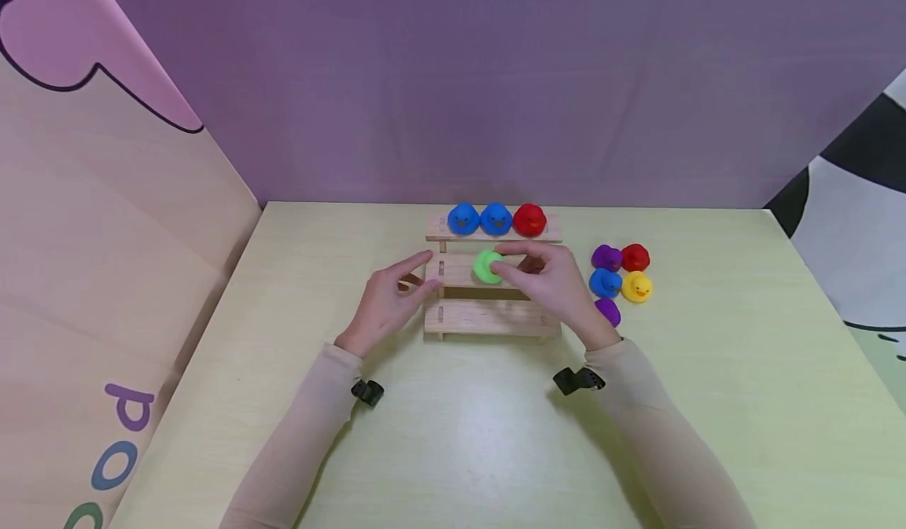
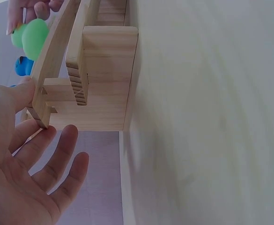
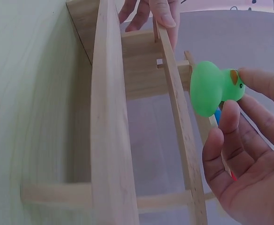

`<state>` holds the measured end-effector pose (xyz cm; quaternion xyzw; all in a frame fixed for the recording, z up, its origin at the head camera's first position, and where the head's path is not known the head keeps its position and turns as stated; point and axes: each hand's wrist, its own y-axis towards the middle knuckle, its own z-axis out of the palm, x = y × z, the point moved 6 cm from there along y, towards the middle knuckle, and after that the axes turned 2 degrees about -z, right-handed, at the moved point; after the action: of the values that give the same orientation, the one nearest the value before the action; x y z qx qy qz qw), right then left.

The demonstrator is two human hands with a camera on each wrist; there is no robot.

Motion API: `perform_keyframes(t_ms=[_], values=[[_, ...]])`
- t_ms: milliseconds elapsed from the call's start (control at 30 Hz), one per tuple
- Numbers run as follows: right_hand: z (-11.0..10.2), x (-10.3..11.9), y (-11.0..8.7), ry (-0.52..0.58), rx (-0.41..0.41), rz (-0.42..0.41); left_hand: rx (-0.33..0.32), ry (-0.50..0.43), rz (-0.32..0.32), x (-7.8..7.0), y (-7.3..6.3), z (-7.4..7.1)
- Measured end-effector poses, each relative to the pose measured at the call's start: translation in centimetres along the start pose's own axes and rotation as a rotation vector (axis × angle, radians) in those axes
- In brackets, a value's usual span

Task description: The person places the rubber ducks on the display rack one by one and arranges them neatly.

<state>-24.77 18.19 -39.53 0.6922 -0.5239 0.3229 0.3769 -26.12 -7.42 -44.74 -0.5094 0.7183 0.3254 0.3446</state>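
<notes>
A green rubber duck (image 3: 207,89) is pinched by its head between the thumb and fingers of my right hand (image 1: 552,281). In the head view it overlaps the middle step of a three-tier wooden rack (image 1: 495,317). My left hand (image 1: 388,301) grips the left end of that middle step, thumb on one face and index finger on the other, the remaining fingers spread in the left wrist view. On the top step sit two blue rubber ducks (image 1: 463,219) and a red rubber duck (image 1: 529,220), side by side. The bottom step carries nothing.
Right of the rack, several more ducks stand grouped on the pale wooden table (image 1: 467,442): purple (image 1: 606,258), red (image 1: 635,258), blue (image 1: 605,283), yellow (image 1: 637,286), and another purple one (image 1: 609,311) partly behind my right wrist. A purple backdrop (image 1: 495,81) rises behind.
</notes>
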Motion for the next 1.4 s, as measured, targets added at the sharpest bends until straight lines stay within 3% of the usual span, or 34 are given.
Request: perform_keyframes(t_ms=[567, 833, 1400], values=[[1.7, 0.9, 0.9, 0.019, 0.014, -0.013, -0.005, 0.005, 0.013, -0.2, 0.0, 0.0], [2.7, 1.0, 1.3, -0.032, 0.048, -0.024, -0.006, 0.013, 0.017, -0.3, -0.1, -0.1], [3.3, 0.9, 1.4, -0.018, 0.029, -0.013, -0.02, 0.008, 0.037, -0.3, 0.0, -0.2]])
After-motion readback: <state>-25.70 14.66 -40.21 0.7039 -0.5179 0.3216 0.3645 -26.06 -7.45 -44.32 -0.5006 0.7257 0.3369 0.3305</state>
